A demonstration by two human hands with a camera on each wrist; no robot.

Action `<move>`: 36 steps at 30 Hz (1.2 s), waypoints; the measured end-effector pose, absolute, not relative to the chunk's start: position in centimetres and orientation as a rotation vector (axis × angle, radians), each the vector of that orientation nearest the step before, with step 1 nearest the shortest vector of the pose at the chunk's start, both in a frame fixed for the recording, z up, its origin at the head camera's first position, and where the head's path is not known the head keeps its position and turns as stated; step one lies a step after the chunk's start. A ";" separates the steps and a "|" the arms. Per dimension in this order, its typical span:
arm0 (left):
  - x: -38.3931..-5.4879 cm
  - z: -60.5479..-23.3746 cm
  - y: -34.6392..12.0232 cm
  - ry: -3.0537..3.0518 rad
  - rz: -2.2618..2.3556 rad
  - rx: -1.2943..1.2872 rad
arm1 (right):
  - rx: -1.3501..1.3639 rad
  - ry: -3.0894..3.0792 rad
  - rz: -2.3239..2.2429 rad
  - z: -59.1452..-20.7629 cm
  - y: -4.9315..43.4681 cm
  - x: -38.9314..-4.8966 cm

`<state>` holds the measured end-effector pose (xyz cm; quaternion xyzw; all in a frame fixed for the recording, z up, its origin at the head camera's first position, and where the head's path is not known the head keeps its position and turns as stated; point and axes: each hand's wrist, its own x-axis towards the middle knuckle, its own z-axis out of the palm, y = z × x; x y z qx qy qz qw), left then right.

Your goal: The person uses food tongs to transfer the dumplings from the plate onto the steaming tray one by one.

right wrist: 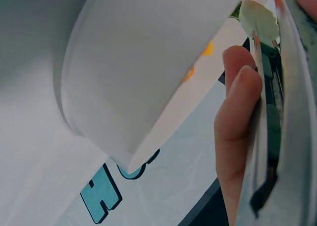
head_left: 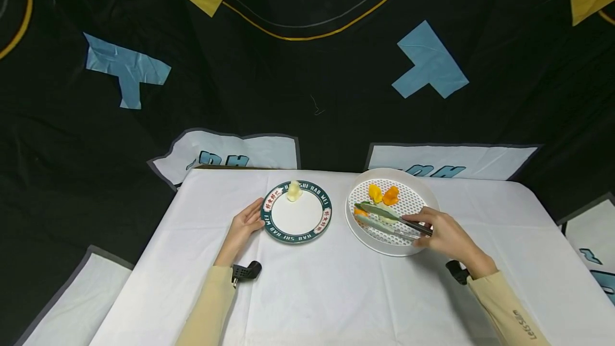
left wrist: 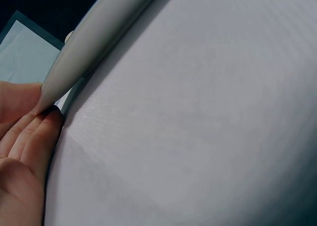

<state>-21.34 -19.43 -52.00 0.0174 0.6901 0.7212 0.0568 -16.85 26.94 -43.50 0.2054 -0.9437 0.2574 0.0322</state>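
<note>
My left hand pinches the left rim of a white plate with a dark green lettered border. In the left wrist view, the thumb lies against the rim, with the other fingers below it. A small pale yellow food piece sits near the plate's far edge. My right hand grips tongs above a round white basket with a perforated bottom. Near their tips is a pale green piece; whether it is held is unclear.
Inside the basket lie a yellow piece and an orange piece, with another orange piece partly behind the tongs. A white cloth covers the table. Behind it hangs a black curtain.
</note>
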 end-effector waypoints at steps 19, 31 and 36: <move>-21.5 -52.0 -19.4 2.085 2.195 0.030 | 0.668 -2.825 0.840 -41.8 23.1 -18.6; -21.4 -51.7 -19.3 2.117 2.175 -0.010 | 0.798 -2.845 0.810 -42.0 17.3 -21.5; -21.4 -51.8 -19.3 2.104 2.181 -0.002 | 0.826 -2.903 0.774 -42.4 15.0 -22.9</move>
